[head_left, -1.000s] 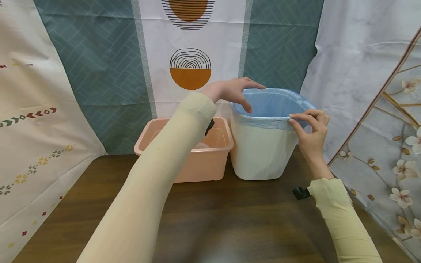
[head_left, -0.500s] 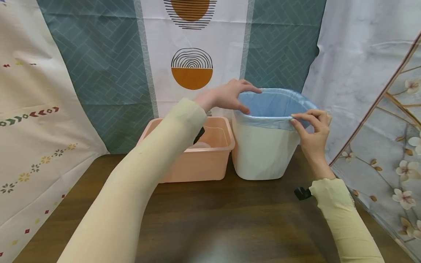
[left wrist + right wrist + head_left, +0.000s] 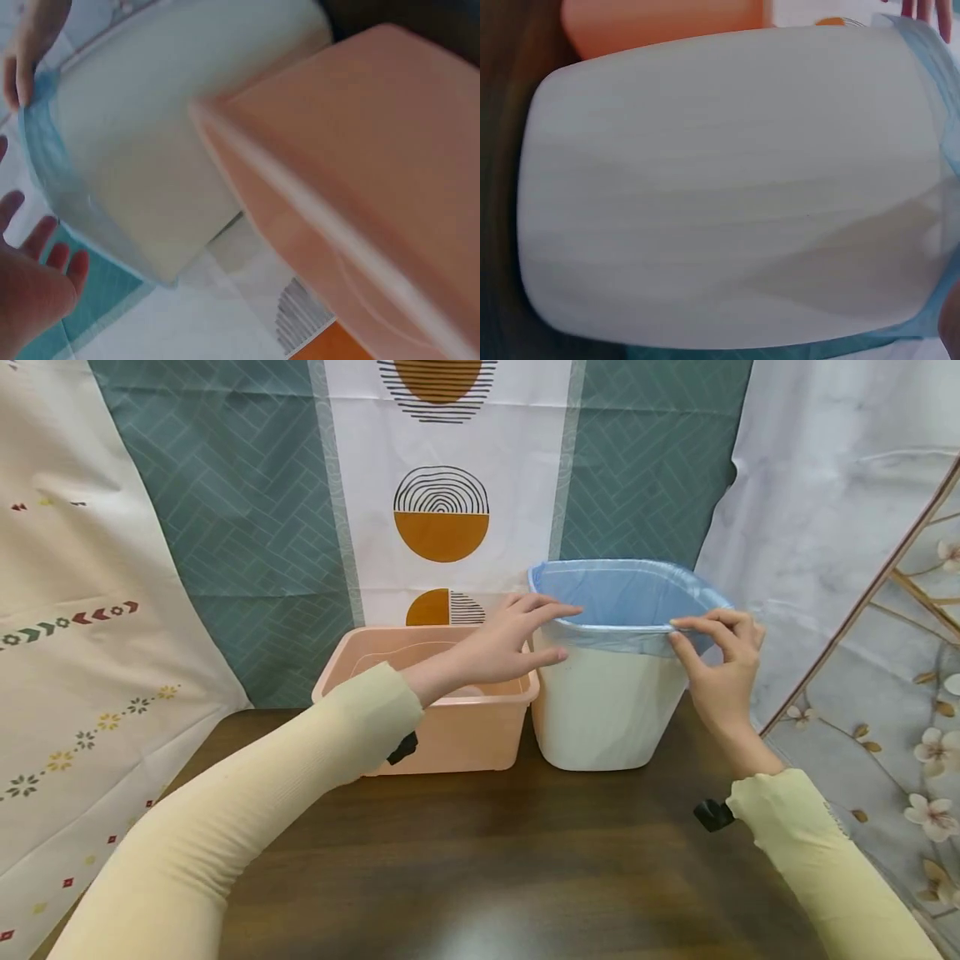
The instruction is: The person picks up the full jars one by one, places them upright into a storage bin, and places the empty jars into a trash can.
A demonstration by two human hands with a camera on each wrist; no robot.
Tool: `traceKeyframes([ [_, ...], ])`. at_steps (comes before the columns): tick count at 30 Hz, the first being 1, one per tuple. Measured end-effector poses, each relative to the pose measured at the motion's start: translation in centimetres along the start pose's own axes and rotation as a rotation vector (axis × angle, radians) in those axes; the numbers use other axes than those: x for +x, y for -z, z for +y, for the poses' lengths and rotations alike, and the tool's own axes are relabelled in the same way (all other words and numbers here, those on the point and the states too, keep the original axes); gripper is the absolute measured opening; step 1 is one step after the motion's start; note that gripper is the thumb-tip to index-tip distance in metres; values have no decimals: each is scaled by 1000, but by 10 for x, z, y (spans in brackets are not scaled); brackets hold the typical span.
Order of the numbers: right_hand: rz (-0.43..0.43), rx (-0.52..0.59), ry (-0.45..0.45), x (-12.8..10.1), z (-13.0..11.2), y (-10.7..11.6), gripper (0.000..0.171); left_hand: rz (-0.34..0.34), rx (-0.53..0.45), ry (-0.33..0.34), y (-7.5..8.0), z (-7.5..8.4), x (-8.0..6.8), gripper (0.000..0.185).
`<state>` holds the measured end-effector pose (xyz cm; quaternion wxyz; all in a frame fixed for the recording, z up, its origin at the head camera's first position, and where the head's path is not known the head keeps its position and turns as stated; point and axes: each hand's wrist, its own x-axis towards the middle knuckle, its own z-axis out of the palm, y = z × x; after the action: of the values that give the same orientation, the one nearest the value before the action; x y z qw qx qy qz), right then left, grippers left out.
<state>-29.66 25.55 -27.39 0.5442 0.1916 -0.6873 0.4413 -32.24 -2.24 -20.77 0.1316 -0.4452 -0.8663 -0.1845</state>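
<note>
Two pale yellow sleeves reach over the dark wooden table (image 3: pixel 480 860) toward two containers standing side by side at its far edge: one white bin (image 3: pixel 607 710) on the right and one pink tub (image 3: pixel 450 727) on the left, just beside each other. One blue bag liner (image 3: pixel 622 597) is folded over the bin's rim. The right hand (image 3: pixel 720 672) pinches the liner's folded edge at the near right corner, thumb and forefinger together on the plastic. The left hand (image 3: pixel 510 643) hovers at the bin's near left corner, fingers straight and spread, holding nothing; whether the fingertips touch the liner cannot be told.

From the head camera the bin's lined inside is visible; the left wrist camera instead shows the bin's outer wall (image 3: pixel 165 150) and the tub's side (image 3: pixel 360 187), blurred, with the spread fingers (image 3: pixel 52 255) low at the left. Only the right wrist camera fills with the bin's white front face (image 3: pixel 720 187), the liner's hem (image 3: pixel 937 112) at its right edge. Behind hang patterned curtains (image 3: pixel 247 527).
</note>
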Motion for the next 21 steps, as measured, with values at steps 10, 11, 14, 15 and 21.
traceKeyframes([
  [10, -101, -168, 36, -23, 1, 5, 45, 86, -18, 83, -10, 3, -73, 59],
  [11, -122, -168, 49, -27, -2, 4, 49, 101, -11, 89, -10, 2, -79, 59],
  [14, -206, -166, 108, -41, -15, 2, 56, 140, 16, 121, -8, -2, -97, 60],
  [15, -240, -171, 131, -46, -20, 2, 57, 149, 36, 133, -8, -4, -103, 62],
  [21, -518, -300, 148, -74, -45, 7, 69, 139, 184, 206, -6, -14, -144, 71],
])
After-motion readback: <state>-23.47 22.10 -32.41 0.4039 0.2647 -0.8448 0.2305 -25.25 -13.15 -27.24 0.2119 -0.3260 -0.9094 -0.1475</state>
